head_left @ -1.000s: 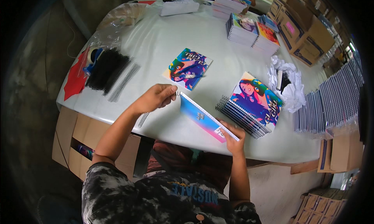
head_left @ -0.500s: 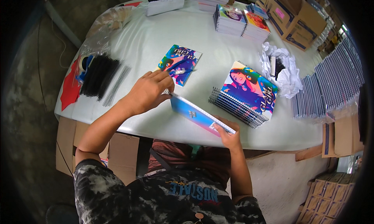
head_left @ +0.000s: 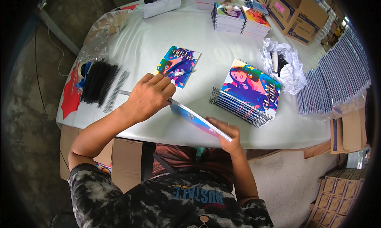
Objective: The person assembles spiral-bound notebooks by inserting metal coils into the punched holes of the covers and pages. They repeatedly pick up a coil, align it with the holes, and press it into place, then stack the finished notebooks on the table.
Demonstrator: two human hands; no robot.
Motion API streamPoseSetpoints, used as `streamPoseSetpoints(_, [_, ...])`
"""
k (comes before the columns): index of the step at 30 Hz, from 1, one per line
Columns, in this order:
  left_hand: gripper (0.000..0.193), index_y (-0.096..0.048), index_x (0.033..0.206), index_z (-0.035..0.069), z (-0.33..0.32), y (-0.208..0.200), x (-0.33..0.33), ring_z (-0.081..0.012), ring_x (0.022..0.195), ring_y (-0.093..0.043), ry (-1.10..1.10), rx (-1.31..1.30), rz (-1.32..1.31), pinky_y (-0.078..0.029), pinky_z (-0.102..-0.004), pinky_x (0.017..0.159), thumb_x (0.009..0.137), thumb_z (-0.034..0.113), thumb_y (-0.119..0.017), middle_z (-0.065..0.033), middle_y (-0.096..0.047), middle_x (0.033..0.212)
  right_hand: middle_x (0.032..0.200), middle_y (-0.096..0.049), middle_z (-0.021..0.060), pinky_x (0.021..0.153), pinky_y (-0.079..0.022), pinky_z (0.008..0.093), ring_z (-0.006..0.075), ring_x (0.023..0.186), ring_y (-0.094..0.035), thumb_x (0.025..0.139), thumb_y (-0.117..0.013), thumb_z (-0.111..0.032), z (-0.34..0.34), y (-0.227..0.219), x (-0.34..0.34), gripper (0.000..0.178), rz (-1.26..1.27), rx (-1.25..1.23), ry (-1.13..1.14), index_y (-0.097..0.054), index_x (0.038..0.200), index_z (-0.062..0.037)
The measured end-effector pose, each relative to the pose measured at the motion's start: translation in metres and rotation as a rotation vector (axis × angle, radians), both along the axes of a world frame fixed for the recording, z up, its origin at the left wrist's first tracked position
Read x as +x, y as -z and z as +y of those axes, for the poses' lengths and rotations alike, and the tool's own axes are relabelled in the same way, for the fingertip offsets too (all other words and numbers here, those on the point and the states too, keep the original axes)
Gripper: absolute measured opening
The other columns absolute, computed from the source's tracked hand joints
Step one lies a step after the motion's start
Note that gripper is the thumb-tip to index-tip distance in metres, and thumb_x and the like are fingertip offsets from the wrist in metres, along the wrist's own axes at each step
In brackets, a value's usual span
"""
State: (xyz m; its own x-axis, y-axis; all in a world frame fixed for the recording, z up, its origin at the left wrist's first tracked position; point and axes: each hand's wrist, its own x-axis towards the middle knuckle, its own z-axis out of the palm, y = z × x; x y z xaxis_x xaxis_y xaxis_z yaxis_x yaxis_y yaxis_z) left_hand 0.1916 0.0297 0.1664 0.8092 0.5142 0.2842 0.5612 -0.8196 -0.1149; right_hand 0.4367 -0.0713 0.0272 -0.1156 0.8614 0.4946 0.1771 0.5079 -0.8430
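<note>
A notebook with a blue and pink cover is held on edge, slanting down to the right above the table's near side. My right hand grips its lower right end, thumb and fingers on opposite sides. At its upper left end my left hand is closed in a pinch; what the fingertips hold is hidden. A thin grey strip shows on the left of that hand. Just beyond lies a colourful notebook with a blue-handled tool on it. To the right stands a stack of spiral notebooks.
Black spiral coils and a tape roll lie left. Crumpled white paper holds more black coils. Many notebooks are stacked along the right edge. More notebook stacks and a cardboard box stand at the back.
The held notebook has tipped further, so its cover shows narrower. My left hand has moved slightly left, and the grey strip now shows beside it. The whole view has shifted slightly.
</note>
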Motion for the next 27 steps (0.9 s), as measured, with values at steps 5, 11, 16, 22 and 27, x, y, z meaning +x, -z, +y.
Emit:
streamPoseSetpoints(5, [0.027,-0.056,0.087,0.006,0.001,0.001,-0.006,-0.0231,0.089,-0.056,-0.021,-0.115,0.088,-0.046,-0.0382,0.076,0.067,0.014,-0.072,-0.0058,-0.056,0.087,0.108,-0.064,0.0162,0.087,-0.048,0.0313,0.0257,0.1,-0.063,0.074,-0.06,0.009,0.001,0.0,-0.003,0.035,0.012,0.026,0.021,-0.063,0.108,0.0004])
streamPoseSetpoints(11, [0.051,-0.053,0.112,0.004,0.001,-0.009,0.001,-0.0279,0.106,-0.053,-0.097,-0.324,0.277,-0.045,-0.0385,0.086,0.067,0.017,-0.073,-0.0131,-0.053,0.114,0.108,-0.064,0.0162,0.086,-0.049,0.0318,0.0261,0.1,-0.063,0.074,-0.062,0.004,0.0,0.002,-0.006,0.034,0.003,0.04,0.041,-0.064,0.108,0.0002])
streamPoseSetpoints(16, [0.08,-0.05,0.12,0.003,-0.002,0.034,0.002,-0.047,0.123,-0.032,-0.047,0.217,-0.288,-0.028,-0.0579,0.098,0.062,0.055,-0.072,-0.0218,-0.042,0.129,0.106,-0.065,0.0164,0.085,-0.049,0.0334,0.0275,0.099,-0.064,0.075,-0.063,0.0,-0.006,-0.001,-0.01,0.032,-0.086,0.143,0.127,-0.064,0.106,0.0006])
streamPoseSetpoints(22, [0.1,-0.029,0.136,-0.002,-0.025,0.131,-0.029,-0.0481,0.129,-0.017,0.144,0.393,-0.156,-0.016,-0.0651,0.095,0.075,0.076,-0.036,-0.0267,-0.022,0.141,0.104,-0.065,0.0184,0.083,-0.05,0.0343,0.0284,0.094,-0.065,0.074,-0.066,-0.002,-0.015,0.011,-0.012,0.033,-0.047,0.225,0.154,-0.064,0.106,0.0003])
streamPoseSetpoints(27, [0.116,-0.01,0.139,-0.011,0.012,0.12,-0.023,-0.0522,0.133,0.004,-0.14,0.272,-0.585,0.008,-0.0658,0.1,0.072,0.082,-0.03,-0.0313,-0.003,0.146,0.102,-0.065,0.0196,0.082,-0.05,0.0365,0.0304,0.092,-0.066,0.072,-0.068,-0.004,-0.017,0.001,-0.027,0.032,-0.116,0.307,0.068,-0.065,0.104,0.0013])
